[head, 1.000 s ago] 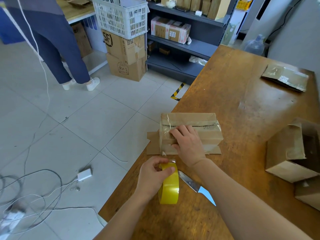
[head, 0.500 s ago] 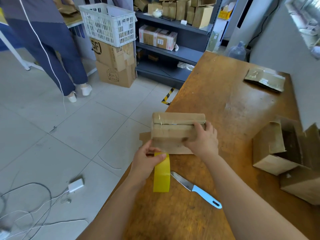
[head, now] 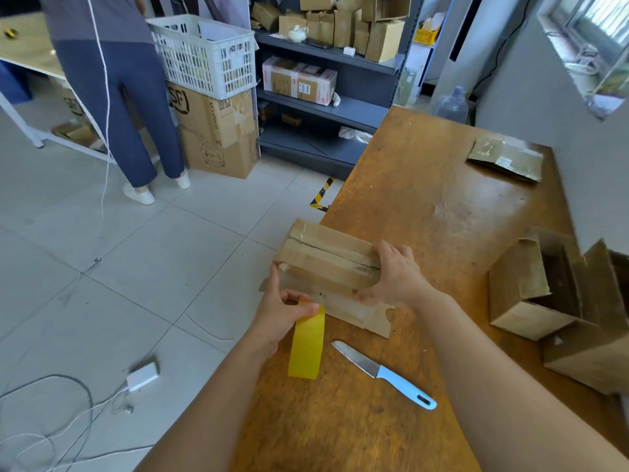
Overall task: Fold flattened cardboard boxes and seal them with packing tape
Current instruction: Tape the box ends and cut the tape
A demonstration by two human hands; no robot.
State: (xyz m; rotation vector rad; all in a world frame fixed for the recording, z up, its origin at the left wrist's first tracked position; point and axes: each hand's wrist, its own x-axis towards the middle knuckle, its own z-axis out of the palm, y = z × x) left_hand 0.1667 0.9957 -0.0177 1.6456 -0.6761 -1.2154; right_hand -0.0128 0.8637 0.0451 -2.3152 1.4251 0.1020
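At the tabletop [head: 425, 199] edge, the right hand [head: 394, 277] has its grip round the right end of the cardboard box [head: 323, 260]. The left hand [head: 282, 315], its grip curled on the yellow tape roll [head: 306, 345], sits at the box's left end. Tape drawn taut and centred over the seam would likely seal best.

"SF" and "SF EXPRESS" on stacked carton [head: 211, 114]

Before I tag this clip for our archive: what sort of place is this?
Probably a packing or shipping room: a shelf unit stacked with cartons, courier-marked boxes under a white crate, and a wooden worktable with a tape roll and knife.
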